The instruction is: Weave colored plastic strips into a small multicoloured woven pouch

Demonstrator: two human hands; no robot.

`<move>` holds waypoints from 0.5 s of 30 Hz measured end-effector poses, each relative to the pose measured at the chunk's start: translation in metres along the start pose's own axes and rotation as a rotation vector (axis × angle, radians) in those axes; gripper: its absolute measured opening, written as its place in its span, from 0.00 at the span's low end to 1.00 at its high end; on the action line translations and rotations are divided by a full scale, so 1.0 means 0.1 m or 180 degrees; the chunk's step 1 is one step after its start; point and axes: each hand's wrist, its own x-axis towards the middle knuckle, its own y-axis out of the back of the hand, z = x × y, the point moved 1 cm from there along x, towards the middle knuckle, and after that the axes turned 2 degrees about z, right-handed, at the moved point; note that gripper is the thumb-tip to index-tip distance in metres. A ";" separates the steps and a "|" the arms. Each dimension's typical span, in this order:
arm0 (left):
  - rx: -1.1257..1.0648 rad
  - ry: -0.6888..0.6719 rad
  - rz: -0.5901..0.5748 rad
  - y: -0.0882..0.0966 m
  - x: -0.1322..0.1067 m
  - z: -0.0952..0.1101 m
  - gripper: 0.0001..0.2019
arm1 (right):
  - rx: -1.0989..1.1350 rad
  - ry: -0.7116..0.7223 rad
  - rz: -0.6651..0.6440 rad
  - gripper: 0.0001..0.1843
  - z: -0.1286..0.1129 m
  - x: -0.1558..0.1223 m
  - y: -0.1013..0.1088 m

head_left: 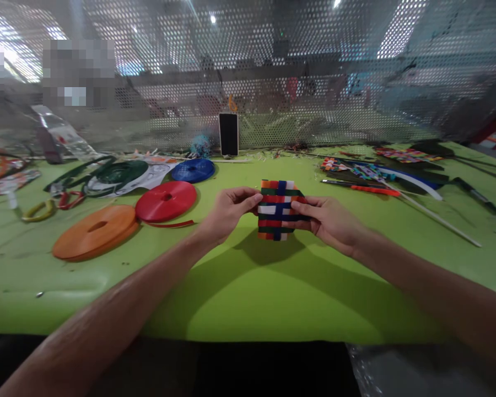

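A small woven ribbon piece (278,211), with strips of red, orange, white, blue and dark green, is held up above the green table. My left hand (236,209) pinches its left edge between thumb and fingers. On the opposite side, my right hand (324,218) grips the right edge, thumb on the front face and a finger lower down. A dark green strip end juts out at the upper right of the weave. The back of the piece is hidden from me.
Rolls of orange (95,231), red (166,201), blue (193,170) and green ribbon (122,172) lie left. A phone-like dark panel (228,134) stands against the perforated metal screen (273,94). Right, woven pieces, a red-orange tool (375,191), a thin stick (438,216) and a black pen-like item (477,196) lie scattered.
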 end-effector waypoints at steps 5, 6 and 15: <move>0.0012 0.0178 -0.0129 -0.01 0.01 0.00 0.13 | -0.0085 0.0142 0.0114 0.11 -0.01 0.01 0.01; 0.0023 0.0196 -0.0198 -0.02 0.01 0.00 0.13 | -0.0104 0.0165 0.0141 0.12 0.00 0.01 0.01; 0.0151 0.0287 -0.0213 -0.04 -0.03 0.01 0.12 | -0.0098 0.0159 0.0094 0.13 0.01 -0.01 -0.02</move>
